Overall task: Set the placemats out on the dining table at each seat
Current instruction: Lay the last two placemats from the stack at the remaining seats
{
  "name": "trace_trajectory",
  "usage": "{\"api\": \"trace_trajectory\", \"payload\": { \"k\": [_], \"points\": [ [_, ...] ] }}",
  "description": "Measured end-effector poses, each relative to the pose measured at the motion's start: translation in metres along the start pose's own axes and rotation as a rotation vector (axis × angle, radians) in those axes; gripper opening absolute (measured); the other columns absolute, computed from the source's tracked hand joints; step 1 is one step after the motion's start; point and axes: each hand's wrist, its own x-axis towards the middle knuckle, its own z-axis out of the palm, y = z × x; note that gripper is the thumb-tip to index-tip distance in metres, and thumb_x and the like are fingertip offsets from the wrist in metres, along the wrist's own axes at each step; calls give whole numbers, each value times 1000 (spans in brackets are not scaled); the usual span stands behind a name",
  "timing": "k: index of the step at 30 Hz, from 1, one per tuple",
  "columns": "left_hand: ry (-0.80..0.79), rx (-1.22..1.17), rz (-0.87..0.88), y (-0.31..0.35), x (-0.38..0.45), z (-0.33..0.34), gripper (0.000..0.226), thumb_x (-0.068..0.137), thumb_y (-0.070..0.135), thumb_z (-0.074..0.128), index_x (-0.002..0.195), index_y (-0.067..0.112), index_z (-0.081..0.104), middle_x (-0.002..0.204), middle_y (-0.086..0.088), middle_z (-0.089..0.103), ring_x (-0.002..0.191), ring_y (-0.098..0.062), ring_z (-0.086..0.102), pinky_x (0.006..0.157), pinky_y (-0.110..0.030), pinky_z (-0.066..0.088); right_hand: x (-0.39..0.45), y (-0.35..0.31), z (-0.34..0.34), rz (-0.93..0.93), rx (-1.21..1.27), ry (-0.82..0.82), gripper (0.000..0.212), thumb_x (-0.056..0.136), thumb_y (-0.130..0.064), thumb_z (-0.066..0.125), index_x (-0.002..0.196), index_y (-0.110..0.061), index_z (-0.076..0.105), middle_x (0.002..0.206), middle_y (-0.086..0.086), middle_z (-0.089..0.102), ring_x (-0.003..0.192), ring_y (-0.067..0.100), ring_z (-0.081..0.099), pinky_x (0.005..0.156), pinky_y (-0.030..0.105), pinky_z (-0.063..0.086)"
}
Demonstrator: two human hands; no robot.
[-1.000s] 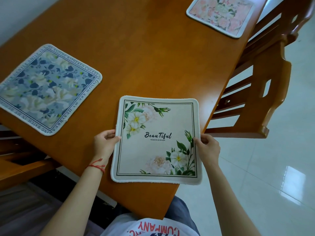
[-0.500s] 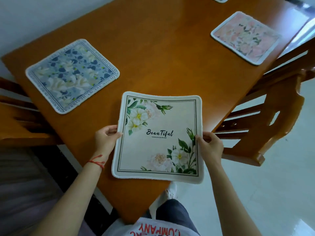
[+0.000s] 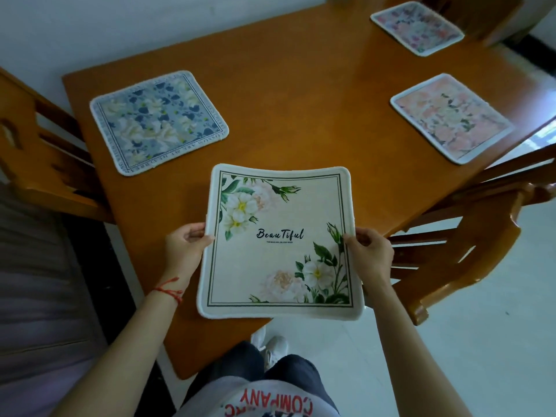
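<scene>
A cream placemat [image 3: 279,218] printed with white flowers and the word "Beautiful" is held level over the near corner of the wooden dining table [image 3: 301,94]. Its near edge juts past the table edge. My left hand [image 3: 185,248] grips its left edge and my right hand [image 3: 368,252] grips its right edge. A blue floral placemat [image 3: 158,121] lies flat at the left seat. A pink floral placemat [image 3: 451,117] lies at the right edge, and another floral placemat [image 3: 416,27] lies at the far right.
A wooden chair [image 3: 469,245] stands tucked at the table's right side and another chair [image 3: 33,152] at the left. A white wall runs behind the table. White tiled floor [image 3: 481,356] lies to the right, with my legs and shoes below the table corner.
The view has pulled back and up, so more of the table and a third laid placemat show. Both hands still hold the cream placemat, which now reaches further off the near edge.
</scene>
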Motion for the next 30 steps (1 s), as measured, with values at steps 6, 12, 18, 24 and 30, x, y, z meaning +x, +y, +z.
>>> {"api": "trace_trajectory", "payload": {
  "k": [6,12,18,24,30],
  "points": [
    [12,-32,-17,1,13,4,32,76,-4,66,107,0,62,95,-11,65,85,-22,61,76,-32,49,18,-11,3,-77,-43,2,24,85,-17,62,108,-9,63,85,-4,63,68,0,60,50,11,45],
    [36,-42,-39,15,13,20,32,76,-2,66,108,0,62,97,-10,65,88,-22,61,78,-32,49,45,-18,-9,-156,-70,-36,24,85,-15,62,107,-7,63,86,-2,64,68,0,61,47,8,48],
    [134,-74,-52,33,-4,51,31,77,-3,65,108,0,61,95,-8,63,85,-20,59,73,-27,46,86,-17,-25,-207,-72,-111,25,85,-15,62,108,-7,62,87,0,64,68,-1,60,48,3,45],
    [277,-118,-95,41,-40,95,31,78,-4,63,109,-1,61,95,-9,62,84,-20,59,67,-22,45,133,-12,-57,-270,-107,-268,26,85,-18,61,110,-10,61,86,-4,64,69,0,62,47,5,47],
    [361,-172,-107,55,-72,136,30,78,-4,63,107,-1,62,89,-4,61,71,-7,56,59,-14,39,168,-11,-89,-319,-147,-349,25,85,-17,62,109,-8,62,84,-4,63,66,-2,59,43,3,43]
  ]
}}
